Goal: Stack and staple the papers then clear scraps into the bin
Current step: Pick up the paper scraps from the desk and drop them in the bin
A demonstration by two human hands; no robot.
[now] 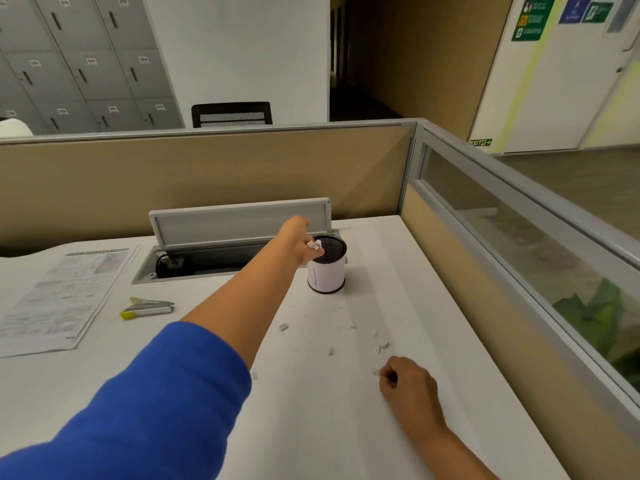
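My left hand [300, 241] reaches far across the desk and holds white paper scraps [314, 244] right at the rim of a small round bin [327, 273] with a white wall and a dark mesh inside. My right hand [408, 384] rests near the desk's front right, fingers pinched on a small scrap [376, 372]. Several more scraps [377, 342] lie scattered between my right hand and the bin. The printed papers [59, 299] lie stacked at the left. A silver and yellow stapler [147, 307] lies beside them.
An open cable tray [194, 261] with a raised grey lid is set into the white desk [311, 410] behind the stapler. Tan partition walls close the back and right sides. A black chair stands beyond the partition.
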